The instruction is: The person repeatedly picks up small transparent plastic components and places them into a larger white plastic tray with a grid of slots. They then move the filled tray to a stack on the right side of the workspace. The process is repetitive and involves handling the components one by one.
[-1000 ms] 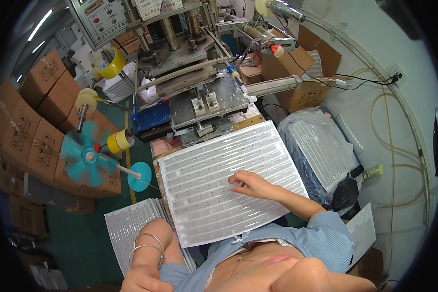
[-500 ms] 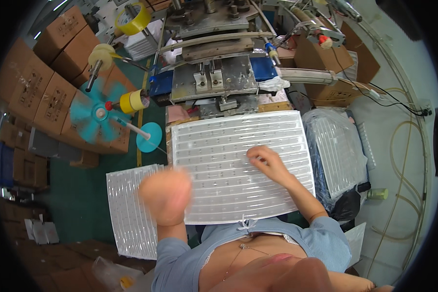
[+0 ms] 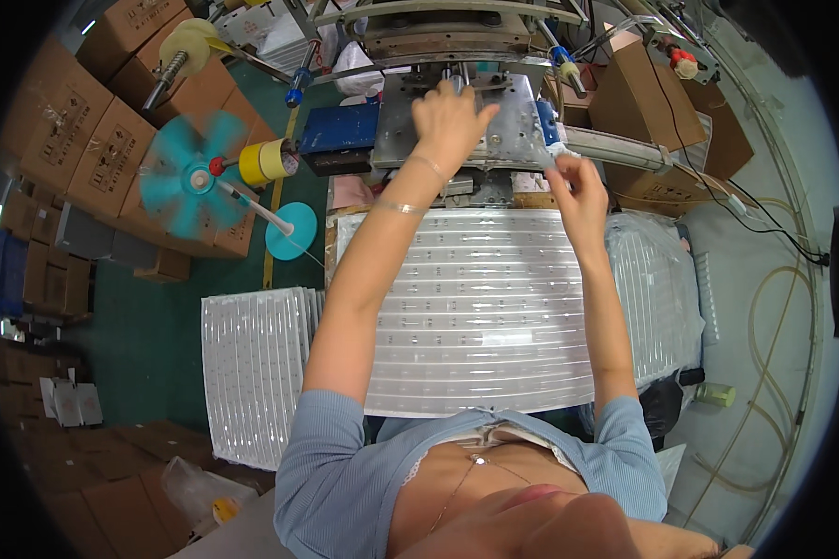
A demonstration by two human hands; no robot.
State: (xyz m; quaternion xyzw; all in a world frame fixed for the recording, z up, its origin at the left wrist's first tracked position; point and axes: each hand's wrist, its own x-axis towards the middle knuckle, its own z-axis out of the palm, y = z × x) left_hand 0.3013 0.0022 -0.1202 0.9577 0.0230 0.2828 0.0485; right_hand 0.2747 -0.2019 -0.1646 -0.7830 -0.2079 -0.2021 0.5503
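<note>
Above the metal plate [image 3: 515, 130] of the press [image 3: 447, 39], the left hand [image 3: 449, 119] is stretched toward the far edge, its thumb spread away from the fingers. The fingertips are brought up to small upright metal posts [image 3: 447, 71]; whether these are touched cannot be told, and whatever may lie beneath the palm is hidden. Near the plate's near right corner, the right hand [image 3: 580, 191] is raised, with its fingers curled and drawn toward the thumb. A crumpled whitish piece [image 3: 556, 150] is seen right at these fingertips, but whether it is pinched cannot be made out.

Before the plate's near edge, a large white ribbed sheet [image 3: 480, 307] is laid flat, its left edge crossed by the left forearm and its right edge by the right one. Two thin bracelets [image 3: 401, 206] are worn on the left arm. Beside the sheet's left edge, a pile of similar sheets [image 3: 252, 373] is stacked lower down; beside its right edge, a bundle wrapped in clear plastic [image 3: 657, 298] is set. Next to the plate's left edge, a blue box [image 3: 338, 130] is placed.
</note>
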